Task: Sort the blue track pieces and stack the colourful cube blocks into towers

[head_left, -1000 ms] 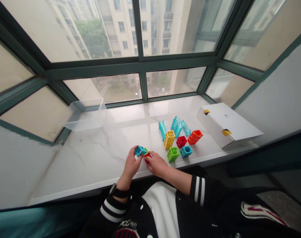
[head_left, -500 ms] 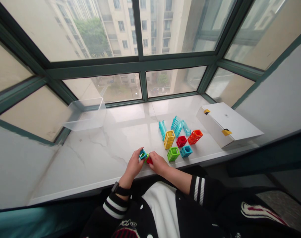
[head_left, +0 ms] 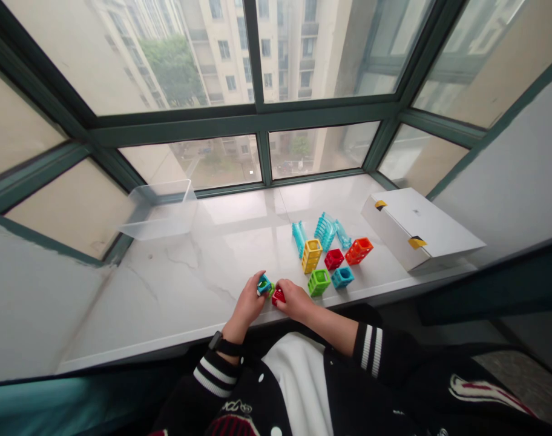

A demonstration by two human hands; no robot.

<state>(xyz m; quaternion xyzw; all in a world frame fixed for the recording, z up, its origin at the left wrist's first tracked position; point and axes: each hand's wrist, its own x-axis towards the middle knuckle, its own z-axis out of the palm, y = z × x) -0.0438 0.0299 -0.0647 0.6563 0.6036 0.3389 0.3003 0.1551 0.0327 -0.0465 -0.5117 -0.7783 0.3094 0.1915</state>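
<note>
My left hand is closed around a blue block with an open frame. The fingers of my right hand grip a red block. A small green piece shows between the two blocks; how they join is too small to make out. Right of my right hand stand a green block and another blue block. Behind these are a yellow stack, a second red block and an orange block.
Translucent turquoise pieces lie behind the blocks. A clear plastic bin sits at the back left. On the right is a white box with yellow-black tabs. The marble sill ends at windows behind and a front edge near my body.
The red block has turned a little in my right hand and shows more of its face. Both hands stay close together at nearly the same place.
</note>
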